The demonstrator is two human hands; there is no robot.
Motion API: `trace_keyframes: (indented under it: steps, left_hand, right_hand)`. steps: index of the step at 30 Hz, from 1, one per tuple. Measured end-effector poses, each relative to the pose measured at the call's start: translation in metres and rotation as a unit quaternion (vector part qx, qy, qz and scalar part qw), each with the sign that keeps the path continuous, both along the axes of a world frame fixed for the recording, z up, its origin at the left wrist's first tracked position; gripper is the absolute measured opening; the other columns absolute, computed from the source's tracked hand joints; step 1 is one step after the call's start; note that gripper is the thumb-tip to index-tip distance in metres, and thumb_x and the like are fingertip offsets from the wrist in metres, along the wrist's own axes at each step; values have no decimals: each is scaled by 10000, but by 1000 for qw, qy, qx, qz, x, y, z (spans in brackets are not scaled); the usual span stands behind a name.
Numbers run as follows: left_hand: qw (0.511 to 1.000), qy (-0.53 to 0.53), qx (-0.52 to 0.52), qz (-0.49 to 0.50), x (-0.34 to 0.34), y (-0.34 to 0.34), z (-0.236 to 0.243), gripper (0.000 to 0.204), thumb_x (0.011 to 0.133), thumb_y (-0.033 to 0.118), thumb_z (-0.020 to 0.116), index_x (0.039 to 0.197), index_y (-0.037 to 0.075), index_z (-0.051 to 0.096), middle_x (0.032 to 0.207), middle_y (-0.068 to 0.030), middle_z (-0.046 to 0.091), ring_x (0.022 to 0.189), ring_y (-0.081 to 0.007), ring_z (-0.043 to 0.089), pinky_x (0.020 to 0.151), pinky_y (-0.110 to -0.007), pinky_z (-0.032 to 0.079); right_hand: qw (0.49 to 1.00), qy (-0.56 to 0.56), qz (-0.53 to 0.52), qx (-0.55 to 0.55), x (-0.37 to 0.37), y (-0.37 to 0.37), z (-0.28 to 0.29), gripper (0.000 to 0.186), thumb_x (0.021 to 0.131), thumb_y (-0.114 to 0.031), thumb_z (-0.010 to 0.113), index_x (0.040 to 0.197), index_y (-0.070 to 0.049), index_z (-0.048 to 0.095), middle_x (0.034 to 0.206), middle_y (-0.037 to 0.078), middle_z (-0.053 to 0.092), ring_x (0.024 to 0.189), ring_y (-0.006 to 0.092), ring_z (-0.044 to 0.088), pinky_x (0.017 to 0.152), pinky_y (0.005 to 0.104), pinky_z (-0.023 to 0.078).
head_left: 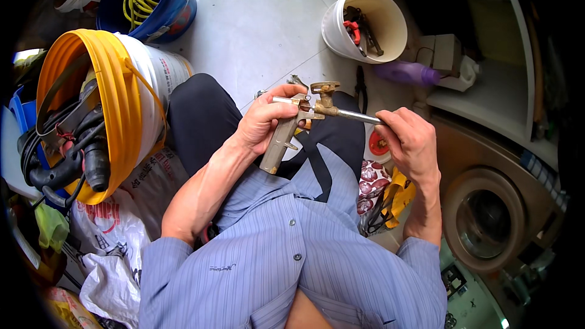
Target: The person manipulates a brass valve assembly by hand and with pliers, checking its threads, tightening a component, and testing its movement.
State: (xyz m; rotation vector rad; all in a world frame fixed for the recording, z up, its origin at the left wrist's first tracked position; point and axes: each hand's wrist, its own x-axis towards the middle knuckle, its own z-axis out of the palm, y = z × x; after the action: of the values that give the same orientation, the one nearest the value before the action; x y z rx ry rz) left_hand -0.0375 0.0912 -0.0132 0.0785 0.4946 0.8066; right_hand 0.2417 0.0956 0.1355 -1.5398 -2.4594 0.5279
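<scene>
Over my lap, both hands hold a metal foam gun [280, 147] with a worn grey handle hanging down. My left hand [262, 123] is closed round the upper body of the gun, thumb on the rod at its rear. A brass fitting [325, 99] with a round, cup-like top stands up in the middle of the gun. From it a thin silver barrel [358, 116] runs to the right. Its tip is pinched between the thumb and fingers of my right hand [414, 143], which hide the very end.
At left, a yellow bucket [125, 116] holds power tools and cables. Behind it stands a blue bucket [183, 15] with a yellow hose [141, 1]. A white bucket [334, 30] of tools, a purple bottle [407, 73] and a washing machine [454, 170] are at right.
</scene>
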Motion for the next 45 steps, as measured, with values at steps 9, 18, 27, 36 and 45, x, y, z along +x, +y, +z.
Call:
trace_keyframes:
  steps: [9,18,27,36,45]
  left_hand:
    - [996,83,-7,-6,7,8,14,369,847,23,706,1206,-6,627,986,-100,693,807,-165,698,755,-303,608]
    - [915,378,136,-30,12,11,26,438,799,17,704,1222,-27,600,955,-31,643,789,-91,653,699,-247,558]
    - [914,386,117,-38,11,17,25,429,779,16,712,1189,-37,598,915,-25,627,747,-90,624,660,-253,535]
    - [968,246,14,-54,17,22,-5,393,779,-8,731,1152,-10,608,866,-21,602,756,-107,595,671,-264,507]
    - [975,204,38,-83,23,27,-8,428,806,-8,721,1211,-4,583,979,-89,648,764,-163,655,701,-316,587]
  right_hand:
    - [1000,21,-8,-13,10,2,-22,222,795,-71,790,997,-56,700,790,83,626,723,278,634,647,381,506]
    - [996,78,-42,-24,12,-4,-63,231,775,-52,799,988,-47,708,809,88,643,744,282,634,665,383,507]
    - [997,58,-32,-26,10,-5,-65,234,783,-72,798,996,-67,699,797,86,623,721,291,624,661,392,508]
    - [995,-15,-5,98,9,-5,-59,231,814,-120,779,1023,-72,694,813,47,635,760,253,621,693,384,481]
    - [995,14,-26,91,25,-16,-66,241,805,-107,785,1025,-74,691,828,51,638,764,257,636,684,386,501]
